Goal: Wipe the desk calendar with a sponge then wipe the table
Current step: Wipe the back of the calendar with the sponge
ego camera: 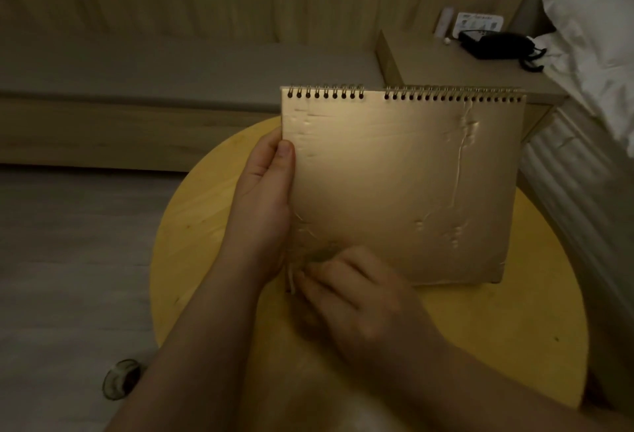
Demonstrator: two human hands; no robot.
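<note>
Calendar upright on round table at frame centre, left hand closed on its left edge, right hand curled around barely-visible sponge at lower-left corner: brace firmly, wipe with even strokes.

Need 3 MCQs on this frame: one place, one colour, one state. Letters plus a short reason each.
1. Where does the left hand grip the desk calendar?
A. its left edge
B. its spiral top
C. its right edge

2. What colour is the round table?
A. white
B. yellow
C. black

3. How does the calendar stand?
A. flat on the table
B. upright on the table
C. closed on the bed

Answers:
1 A, the thumb lies over the left edge.
2 B, the bare top shows yellow wood.
3 B, its bottom edge rests on the table while the right hand works at its lower left corner.
</note>
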